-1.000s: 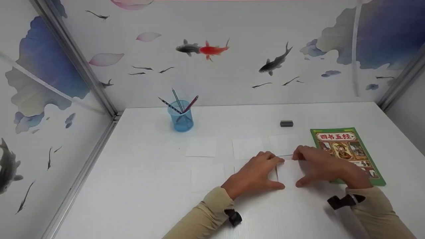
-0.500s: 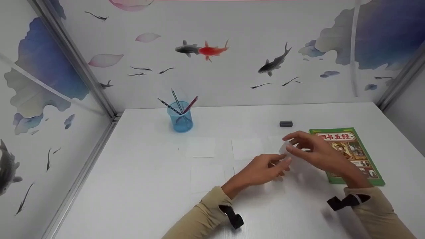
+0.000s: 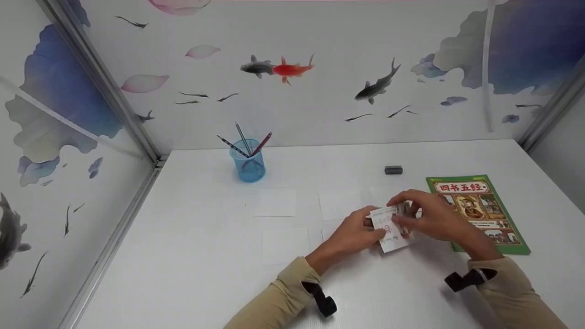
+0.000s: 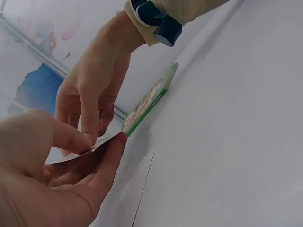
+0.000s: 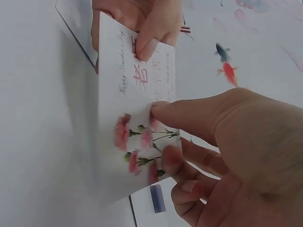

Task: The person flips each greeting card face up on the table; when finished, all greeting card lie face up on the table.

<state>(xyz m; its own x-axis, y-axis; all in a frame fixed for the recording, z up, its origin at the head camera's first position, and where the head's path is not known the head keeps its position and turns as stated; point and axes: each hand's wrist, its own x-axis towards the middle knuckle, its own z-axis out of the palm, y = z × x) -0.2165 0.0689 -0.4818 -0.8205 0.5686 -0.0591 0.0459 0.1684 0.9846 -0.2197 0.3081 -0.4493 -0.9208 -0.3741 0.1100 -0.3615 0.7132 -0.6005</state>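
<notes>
A white greeting card (image 3: pixel 392 241) with red characters, pink carnations (image 5: pixel 142 146) and the words "Happy Teacher's Day" is held above the tabletop between both hands. My left hand (image 3: pixel 349 235) pinches its left side, thumb on the printed face and fingers behind. At the opposite end, my right hand (image 3: pixel 434 217) pinches the card by its upper right edge, beside the flowers. Seen from the left wrist, the card looks slightly bent, and its printed face is mostly hidden there. Several blank white cards lie flat on the table, among them a card (image 3: pixel 275 202) left of the hands.
A green-bordered book (image 3: pixel 496 212) lies right of the right hand, partly under its wrist. Behind stand a blue cup (image 3: pixel 250 170) with several pencils and a dark grey block (image 3: pixel 393 170). Patterned wall panels (image 3: pixel 320 114) bound the white table (image 3: pixel 183 256).
Both hands were at a white card lying on the table. They have picked it up and turned it, so its printed face now shows. The book, cup and block have not moved.
</notes>
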